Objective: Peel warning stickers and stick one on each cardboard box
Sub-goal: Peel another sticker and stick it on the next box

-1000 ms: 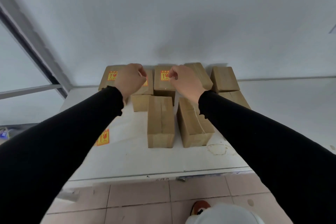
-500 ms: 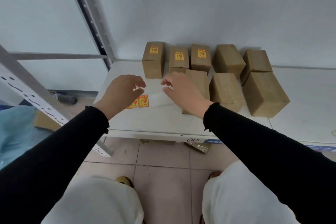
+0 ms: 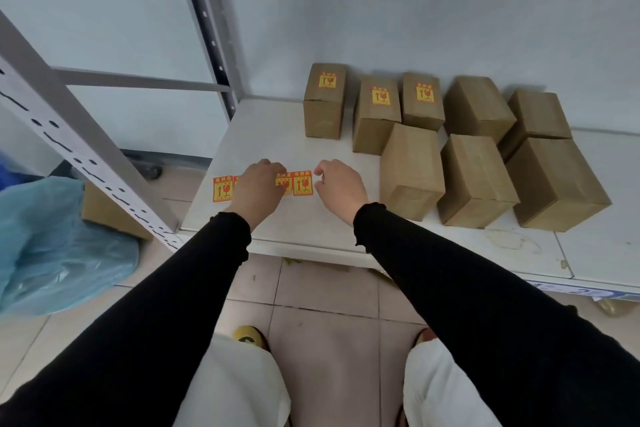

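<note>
Four or so red-and-yellow warning stickers sit in a strip point(image 3: 263, 186) flat on the white shelf point(image 3: 277, 128), near its front-left corner, well apart from the back row of boxes. Strip runs left to right; its middle is hidden under the left hand point(image 3: 258, 189). Left hand lies knuckles-up on the strip, fingers bent down onto it w/ tips at the stickers' top edge; can't tell if it pinches a sticker or just presses. Right hand point(image 3: 341, 189) is just right of the strip's end sticker, thumb & forefinger curled close together near that sticker's upper right corner; whether they touch it or hold anything isn't clear. Both arms in black sleeves.

Eight cardboard boxes stand to the right & behind. Back row, left to right: stickered box point(image 3: 325, 100), second stickered box point(image 3: 376, 114), third stickered box point(image 3: 423, 101), each w/ a sticker on its top face, then two plain boxes point(image 3: 479, 109). Front row: three plain boxes point(image 3: 412, 172), side by side, nearest one just right of the right hand.

Further out: grey perforated rack posts point(image 3: 74, 135) at left, a blue plastic bag point(image 3: 52, 246) on the tiled floor, pale wall behind.
</note>
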`<state>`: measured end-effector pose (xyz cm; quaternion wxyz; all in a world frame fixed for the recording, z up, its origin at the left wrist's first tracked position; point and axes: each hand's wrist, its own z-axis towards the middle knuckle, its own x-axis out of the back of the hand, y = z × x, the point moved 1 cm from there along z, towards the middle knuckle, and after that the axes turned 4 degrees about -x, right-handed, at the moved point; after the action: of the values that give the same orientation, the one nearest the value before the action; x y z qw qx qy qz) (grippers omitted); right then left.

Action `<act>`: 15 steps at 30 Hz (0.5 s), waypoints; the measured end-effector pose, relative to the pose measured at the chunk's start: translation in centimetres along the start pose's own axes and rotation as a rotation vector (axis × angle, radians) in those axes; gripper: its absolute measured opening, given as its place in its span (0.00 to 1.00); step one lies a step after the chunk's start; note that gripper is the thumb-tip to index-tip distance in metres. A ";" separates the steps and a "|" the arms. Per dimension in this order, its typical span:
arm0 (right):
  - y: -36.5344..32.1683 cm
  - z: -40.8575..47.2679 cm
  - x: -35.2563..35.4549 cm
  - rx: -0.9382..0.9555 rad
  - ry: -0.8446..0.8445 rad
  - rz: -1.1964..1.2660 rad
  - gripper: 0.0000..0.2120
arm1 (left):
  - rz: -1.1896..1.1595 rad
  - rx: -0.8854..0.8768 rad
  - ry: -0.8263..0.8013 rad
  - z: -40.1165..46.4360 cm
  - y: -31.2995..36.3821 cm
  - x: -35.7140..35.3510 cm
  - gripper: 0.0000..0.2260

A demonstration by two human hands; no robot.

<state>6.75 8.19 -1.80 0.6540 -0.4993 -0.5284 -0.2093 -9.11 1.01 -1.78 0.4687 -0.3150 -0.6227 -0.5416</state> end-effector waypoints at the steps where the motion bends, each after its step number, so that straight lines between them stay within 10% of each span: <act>1: 0.0 0.5 -0.4 -0.013 0.006 0.000 0.14 | -0.004 0.004 -0.007 0.3 -0.3 -0.3 0.17; 15: -0.3 1.3 -2.7 -0.057 0.082 0.106 0.08 | -0.074 -0.006 -0.061 1.2 -1.1 -1.8 0.20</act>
<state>4.91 8.56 -4.18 0.6708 -0.5361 -0.4677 -0.2096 -9.74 2.15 -3.85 0.4282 -0.3096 -0.6462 -0.5506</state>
